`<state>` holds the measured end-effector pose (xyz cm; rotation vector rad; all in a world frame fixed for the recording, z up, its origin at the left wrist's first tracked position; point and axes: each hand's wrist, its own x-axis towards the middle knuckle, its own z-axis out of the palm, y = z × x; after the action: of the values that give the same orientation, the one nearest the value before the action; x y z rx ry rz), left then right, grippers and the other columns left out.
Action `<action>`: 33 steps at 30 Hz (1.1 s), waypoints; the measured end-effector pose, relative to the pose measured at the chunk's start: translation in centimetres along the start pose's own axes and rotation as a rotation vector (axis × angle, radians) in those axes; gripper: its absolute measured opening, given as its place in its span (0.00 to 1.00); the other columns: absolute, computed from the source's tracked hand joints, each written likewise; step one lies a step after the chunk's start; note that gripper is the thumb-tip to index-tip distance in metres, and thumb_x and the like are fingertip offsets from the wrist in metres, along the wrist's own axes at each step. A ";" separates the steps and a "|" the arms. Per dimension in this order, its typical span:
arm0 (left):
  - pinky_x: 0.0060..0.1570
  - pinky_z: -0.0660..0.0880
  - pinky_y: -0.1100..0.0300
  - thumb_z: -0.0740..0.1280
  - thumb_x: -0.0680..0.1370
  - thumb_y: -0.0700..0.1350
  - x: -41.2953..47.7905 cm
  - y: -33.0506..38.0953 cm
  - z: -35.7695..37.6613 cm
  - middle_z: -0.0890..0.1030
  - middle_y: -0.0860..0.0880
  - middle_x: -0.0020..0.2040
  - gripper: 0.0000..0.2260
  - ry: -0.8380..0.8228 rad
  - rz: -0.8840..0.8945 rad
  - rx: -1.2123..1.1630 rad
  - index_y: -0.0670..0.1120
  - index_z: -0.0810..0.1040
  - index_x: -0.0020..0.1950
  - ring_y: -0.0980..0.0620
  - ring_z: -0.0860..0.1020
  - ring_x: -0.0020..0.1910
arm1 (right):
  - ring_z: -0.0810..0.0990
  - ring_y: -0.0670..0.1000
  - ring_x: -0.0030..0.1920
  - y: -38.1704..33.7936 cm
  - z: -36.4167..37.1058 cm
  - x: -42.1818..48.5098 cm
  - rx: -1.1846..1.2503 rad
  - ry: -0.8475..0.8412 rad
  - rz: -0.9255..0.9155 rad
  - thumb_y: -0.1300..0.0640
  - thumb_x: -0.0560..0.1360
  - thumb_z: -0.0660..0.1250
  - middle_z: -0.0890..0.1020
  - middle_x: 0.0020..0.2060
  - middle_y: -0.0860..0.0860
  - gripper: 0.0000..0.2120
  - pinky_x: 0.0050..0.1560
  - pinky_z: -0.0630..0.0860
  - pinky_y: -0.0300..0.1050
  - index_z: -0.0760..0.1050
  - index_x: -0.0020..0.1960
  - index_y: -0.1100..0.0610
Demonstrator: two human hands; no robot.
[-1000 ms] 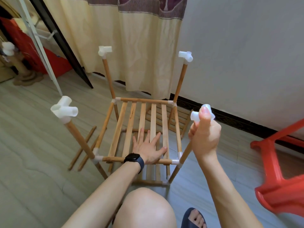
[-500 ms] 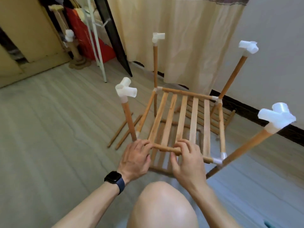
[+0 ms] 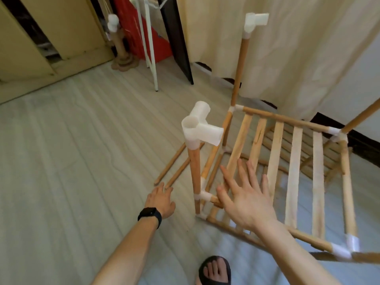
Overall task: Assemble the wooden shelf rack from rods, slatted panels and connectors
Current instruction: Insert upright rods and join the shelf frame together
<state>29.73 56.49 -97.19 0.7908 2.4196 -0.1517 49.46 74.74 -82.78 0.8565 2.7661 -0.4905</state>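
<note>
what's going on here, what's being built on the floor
A person is putting together a wooden shelf rack on the floor. One slatted panel is already fitted between upright rods, and the nearest upright carries a white connector on top. The right hand is spread open over the panel's near corner. The left hand is stretched out, open, to the ends of two loose rods lying on the floor.
</note>
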 end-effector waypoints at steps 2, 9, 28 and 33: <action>0.76 0.58 0.45 0.60 0.82 0.55 2.3 0.3 0.7 0.46 0.44 0.83 0.31 -0.045 -0.020 -0.018 0.54 0.51 0.82 0.42 0.53 0.80 | 0.19 0.48 0.72 -0.2 0.0 0.1 -0.006 -0.001 0.007 0.30 0.77 0.35 0.27 0.76 0.46 0.29 0.75 0.29 0.62 0.32 0.76 0.32; 0.72 0.64 0.47 0.58 0.84 0.48 7.0 0.7 3.3 0.56 0.47 0.81 0.26 -0.025 -0.093 -0.075 0.50 0.56 0.81 0.42 0.63 0.75 | 0.20 0.49 0.73 -0.5 -0.1 1.1 -0.006 0.003 0.003 0.33 0.80 0.38 0.28 0.77 0.48 0.29 0.75 0.29 0.62 0.34 0.78 0.35; 0.42 0.76 0.59 0.68 0.79 0.36 -6.3 1.3 -1.2 0.82 0.46 0.45 0.13 -0.010 -0.241 -1.417 0.41 0.79 0.64 0.50 0.79 0.43 | 0.27 0.51 0.77 0.0 -0.7 0.5 0.088 -0.103 0.015 0.29 0.78 0.45 0.34 0.79 0.48 0.32 0.75 0.28 0.62 0.43 0.79 0.35; 0.47 0.76 0.56 0.67 0.81 0.37 -10.9 -1.2 -12.4 0.83 0.47 0.53 0.15 0.290 -0.038 -1.348 0.45 0.77 0.68 0.49 0.80 0.51 | 0.52 0.57 0.80 -0.3 -6.6 -0.1 0.405 -0.282 0.089 0.30 0.77 0.59 0.53 0.81 0.54 0.38 0.78 0.52 0.60 0.55 0.80 0.45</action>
<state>29.99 53.41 -80.93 0.1049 2.0831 1.4830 48.79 76.89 -76.60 0.9041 2.3960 -1.0874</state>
